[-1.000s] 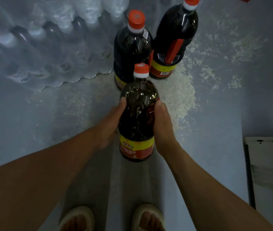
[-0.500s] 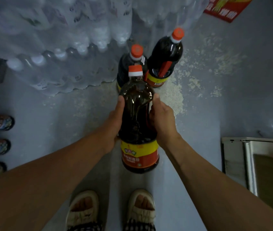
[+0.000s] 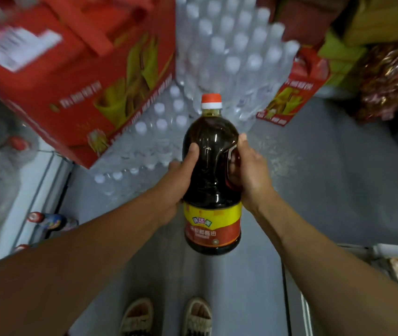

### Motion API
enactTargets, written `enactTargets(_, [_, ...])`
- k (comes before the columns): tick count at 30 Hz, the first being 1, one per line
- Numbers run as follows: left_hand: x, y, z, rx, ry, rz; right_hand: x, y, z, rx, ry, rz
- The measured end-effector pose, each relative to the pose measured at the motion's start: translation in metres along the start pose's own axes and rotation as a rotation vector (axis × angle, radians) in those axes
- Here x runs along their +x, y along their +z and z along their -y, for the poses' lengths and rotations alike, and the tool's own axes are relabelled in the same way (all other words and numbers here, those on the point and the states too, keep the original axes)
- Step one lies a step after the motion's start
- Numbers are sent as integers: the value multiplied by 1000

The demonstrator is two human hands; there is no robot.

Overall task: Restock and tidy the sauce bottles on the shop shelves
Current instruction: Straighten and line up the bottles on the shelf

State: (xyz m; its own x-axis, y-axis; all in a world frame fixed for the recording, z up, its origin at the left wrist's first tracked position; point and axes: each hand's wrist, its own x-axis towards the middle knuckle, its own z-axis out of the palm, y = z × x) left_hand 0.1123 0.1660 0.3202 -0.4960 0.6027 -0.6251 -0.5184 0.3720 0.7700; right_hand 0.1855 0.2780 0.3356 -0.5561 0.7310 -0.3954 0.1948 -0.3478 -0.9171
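Observation:
A large dark sauce bottle (image 3: 211,151) with an orange cap and a yellow and red label hangs upright in the air over the grey floor. My left hand (image 3: 177,183) grips its left side. My right hand (image 3: 250,173) grips its right side at the handle. Both hands hold it in front of me, above my feet. The other two sauce bottles that stood on the floor are out of sight.
Shrink-wrapped packs of water bottles (image 3: 232,59) are stacked ahead. A big red carton (image 3: 71,76) sits at upper left, a smaller red one (image 3: 295,90) at right. A white shelf edge (image 3: 45,180) with small bottles (image 3: 50,220) runs along the left. Another shelf (image 3: 387,253) is at lower right.
Both hands lifted the bottle off the floor and raised it. My view tilted up, so the two floor bottles dropped out of sight and the red cartons came into view.

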Motion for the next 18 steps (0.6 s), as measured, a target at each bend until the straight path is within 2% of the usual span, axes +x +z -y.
enactTargets(9, [-116,18,-159,33,279,-2,-48,23,178,40,-126,98])
enactTargets(18, [-211,10,-259,-19,434,-33,-105,56,304,110,-236,251])
